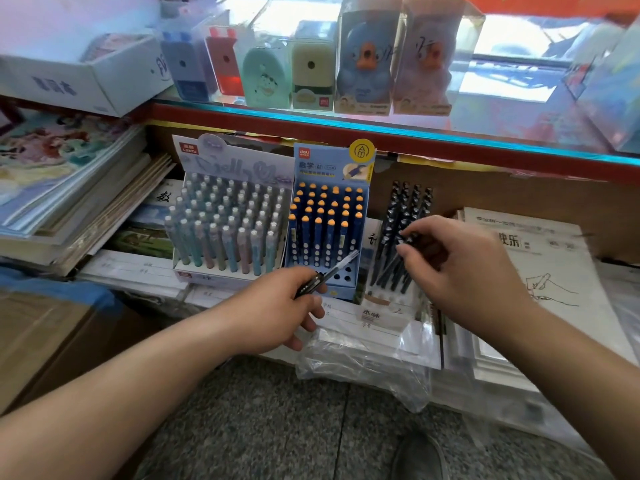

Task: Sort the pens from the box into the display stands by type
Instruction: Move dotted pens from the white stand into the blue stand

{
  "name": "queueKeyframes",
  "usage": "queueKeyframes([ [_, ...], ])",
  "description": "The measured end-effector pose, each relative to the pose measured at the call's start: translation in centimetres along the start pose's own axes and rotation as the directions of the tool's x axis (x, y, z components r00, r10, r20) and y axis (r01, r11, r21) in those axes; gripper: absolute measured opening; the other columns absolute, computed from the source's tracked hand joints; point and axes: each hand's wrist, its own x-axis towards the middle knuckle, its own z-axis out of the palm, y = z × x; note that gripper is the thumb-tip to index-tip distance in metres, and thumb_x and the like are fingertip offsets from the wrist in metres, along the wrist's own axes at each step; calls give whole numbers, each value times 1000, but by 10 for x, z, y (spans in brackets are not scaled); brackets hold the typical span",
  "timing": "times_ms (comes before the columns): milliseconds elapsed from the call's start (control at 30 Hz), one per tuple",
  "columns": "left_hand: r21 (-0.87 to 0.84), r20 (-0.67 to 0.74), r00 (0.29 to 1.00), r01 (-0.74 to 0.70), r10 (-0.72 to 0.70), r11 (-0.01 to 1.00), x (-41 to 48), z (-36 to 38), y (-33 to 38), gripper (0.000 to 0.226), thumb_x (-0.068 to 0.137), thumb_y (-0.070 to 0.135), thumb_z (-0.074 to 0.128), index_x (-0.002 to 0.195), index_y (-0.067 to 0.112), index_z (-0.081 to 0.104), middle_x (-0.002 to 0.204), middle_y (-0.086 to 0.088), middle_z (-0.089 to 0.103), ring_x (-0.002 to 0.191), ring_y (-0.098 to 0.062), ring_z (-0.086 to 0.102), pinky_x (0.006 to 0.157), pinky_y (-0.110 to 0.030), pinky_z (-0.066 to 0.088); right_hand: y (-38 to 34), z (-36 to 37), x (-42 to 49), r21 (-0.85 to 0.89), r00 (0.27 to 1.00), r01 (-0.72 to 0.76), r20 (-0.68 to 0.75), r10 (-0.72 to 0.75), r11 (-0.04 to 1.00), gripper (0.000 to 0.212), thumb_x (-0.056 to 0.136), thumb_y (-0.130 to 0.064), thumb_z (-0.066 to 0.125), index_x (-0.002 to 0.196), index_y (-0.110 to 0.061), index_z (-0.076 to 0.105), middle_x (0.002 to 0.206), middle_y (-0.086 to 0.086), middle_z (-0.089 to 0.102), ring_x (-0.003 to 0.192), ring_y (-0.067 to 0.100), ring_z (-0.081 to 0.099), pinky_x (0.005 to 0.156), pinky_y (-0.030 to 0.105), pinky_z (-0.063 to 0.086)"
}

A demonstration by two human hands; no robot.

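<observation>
Three pen stands sit side by side on stacked notebooks: a white stand (194,273) full of pastel pens, a blue stand (341,291) of blue pens with orange tips, and a white stand (384,299) of black pens (405,209). My left hand (277,308) grips a black pen with a clear front (332,270), its tip pointing up-right toward empty holes in the blue stand's front row. My right hand (460,261) reaches over the black pens, fingertips pinching one of them among the rest.
A glass shelf (381,133) above carries boxed pencil sharpeners (311,71). Stacked books (69,188) lie at left, exercise books (540,258) at right, a cardboard box (45,341) at lower left. A clear plastic bag (363,362) hangs over the front edge above the stone floor.
</observation>
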Motion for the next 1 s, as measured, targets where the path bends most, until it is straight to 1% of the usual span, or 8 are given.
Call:
queueKeyframes([
  [67,0,-3,1000,2,-2,1000,0,0,0,16,106,18,48,115,24,60,105,0,68,92,-16,69,69,-40,64,-1,3,2,-39,1000,22,-7,-22,999,16,92,-29,70,104,-19,72,82,-20,57,74,2,54,70,12,40],
  [200,-2,1,1000,5,-5,1000,-1,0,0,17,106,18,48,115,26,60,106,-1,68,92,-16,69,70,-40,64,-2,2,5,-52,999,31,-7,-32,998,19,92,-31,69,106,-19,73,85,-16,60,77,7,58,75,25,49],
  [333,2,6,1000,4,-4,1000,-1,-1,-1,16,106,18,49,115,25,60,106,-1,67,92,-16,68,70,-41,64,0,3,5,-61,1000,-2,-16,1,998,19,93,-33,67,106,-20,72,83,-16,60,75,5,56,72,22,45],
  [700,0,12,1000,6,-6,1000,-2,-1,0,17,106,19,48,116,25,60,106,-1,68,93,-18,68,70,-42,64,-2,4,3,-72,999,-36,-1,36,997,30,92,-35,71,116,-18,69,86,-13,63,74,7,57,73,27,50],
  [767,1,14,1000,3,-3,1000,-2,-1,0,17,106,18,48,116,24,60,106,-2,67,93,-18,68,70,-41,64,-5,4,2,-63,1000,-27,11,28,998,33,91,-37,72,118,-20,64,88,-16,62,71,11,63,70,32,56],
  [833,2,14,1000,2,-2,1000,-3,0,1,17,106,18,47,116,24,59,106,-2,68,93,-18,69,70,-41,64,-5,7,0,-116,1000,28,8,-28,993,29,90,-40,70,111,-21,62,87,-12,69,69,17,67,63,37,59],
  [900,1,13,1000,1,-1,1000,-3,1,1,17,106,17,47,116,23,59,106,-1,68,92,-17,69,70,-40,64,-4,12,-2,-185,995,96,14,-95,978,25,91,-42,67,103,-21,65,83,-6,72,65,20,67,56,40,58],
  [1000,3,13,1000,-5,5,1000,-3,0,2,16,106,18,47,115,24,60,105,-1,68,92,-17,69,69,-39,64,-1,20,-4,-222,989,150,27,-148,963,18,92,-33,71,98,-16,73,80,0,71,64,24,67,52,39,57],
])
